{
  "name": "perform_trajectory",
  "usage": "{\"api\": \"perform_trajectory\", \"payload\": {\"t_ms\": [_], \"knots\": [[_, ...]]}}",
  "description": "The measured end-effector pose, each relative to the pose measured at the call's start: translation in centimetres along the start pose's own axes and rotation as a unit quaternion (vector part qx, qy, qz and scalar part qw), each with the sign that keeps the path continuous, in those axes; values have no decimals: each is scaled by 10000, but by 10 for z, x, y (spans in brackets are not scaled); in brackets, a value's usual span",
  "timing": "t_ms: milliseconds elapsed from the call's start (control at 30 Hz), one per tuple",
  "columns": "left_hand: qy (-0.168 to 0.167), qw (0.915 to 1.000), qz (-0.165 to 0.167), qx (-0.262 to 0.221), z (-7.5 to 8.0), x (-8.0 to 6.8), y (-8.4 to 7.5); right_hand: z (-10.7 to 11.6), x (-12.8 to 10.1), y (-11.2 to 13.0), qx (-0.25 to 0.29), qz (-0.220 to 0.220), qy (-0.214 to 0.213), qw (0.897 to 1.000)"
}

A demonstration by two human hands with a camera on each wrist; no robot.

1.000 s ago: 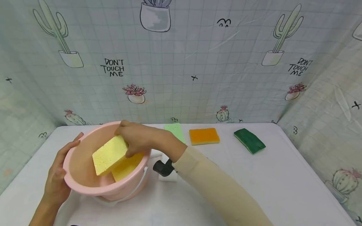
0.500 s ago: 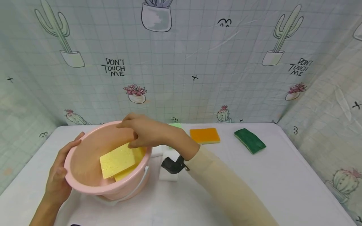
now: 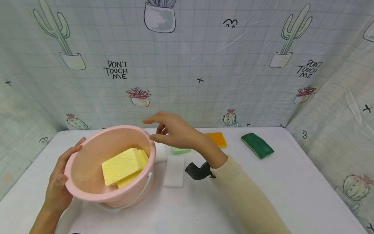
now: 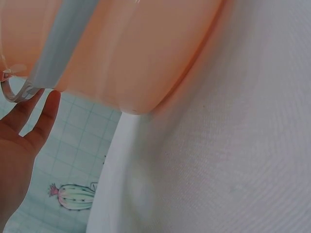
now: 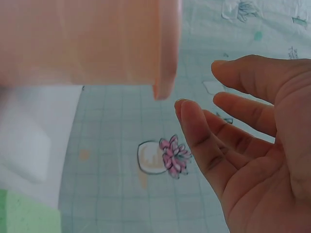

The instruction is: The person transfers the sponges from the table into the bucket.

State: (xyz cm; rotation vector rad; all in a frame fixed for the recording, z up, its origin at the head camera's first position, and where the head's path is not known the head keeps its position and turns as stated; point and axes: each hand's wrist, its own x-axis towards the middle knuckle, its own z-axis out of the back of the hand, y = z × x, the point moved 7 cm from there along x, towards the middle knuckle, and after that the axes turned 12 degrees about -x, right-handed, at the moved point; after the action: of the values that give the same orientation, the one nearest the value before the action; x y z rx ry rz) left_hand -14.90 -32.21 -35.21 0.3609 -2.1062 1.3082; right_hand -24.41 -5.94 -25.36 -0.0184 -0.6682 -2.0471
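At the left, the person's left hand (image 3: 59, 175) rests flat against the outer wall of the round pink plastic bucket (image 3: 87, 191), fingers straight along its rim. Inside the bucket lie two yellow rectangular sponges (image 3: 124, 164), one stacked on the other. Just right of the bucket, the right hand (image 3: 178, 133) hovers above the table with fingers spread loose, holding nothing. Beneath it sit a white foam block (image 3: 173, 170) and a light green sponge (image 3: 181, 150). Further right lie an orange sponge (image 3: 217, 139) and a dark green scouring pad (image 3: 257, 145).
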Motion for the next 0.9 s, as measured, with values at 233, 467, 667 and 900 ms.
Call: {"api": "perform_trajectory", "payload": {"t_ms": [233,467,667,900], "knots": [[-33,10000,52,12,0,-1,-1,-7,-21,-25,32,-202,-124,9997],[-40,9999,108,44,0,-1,0,-19,-39,-49,115,-447,-172,9988],[-20,9999,108,30,0,0,1,-33,-55,-73,79,-1279,-647,9896],[50,9999,-37,-107,0,0,0,-54,-71,-96,223,-2250,-1260,9659]]}}
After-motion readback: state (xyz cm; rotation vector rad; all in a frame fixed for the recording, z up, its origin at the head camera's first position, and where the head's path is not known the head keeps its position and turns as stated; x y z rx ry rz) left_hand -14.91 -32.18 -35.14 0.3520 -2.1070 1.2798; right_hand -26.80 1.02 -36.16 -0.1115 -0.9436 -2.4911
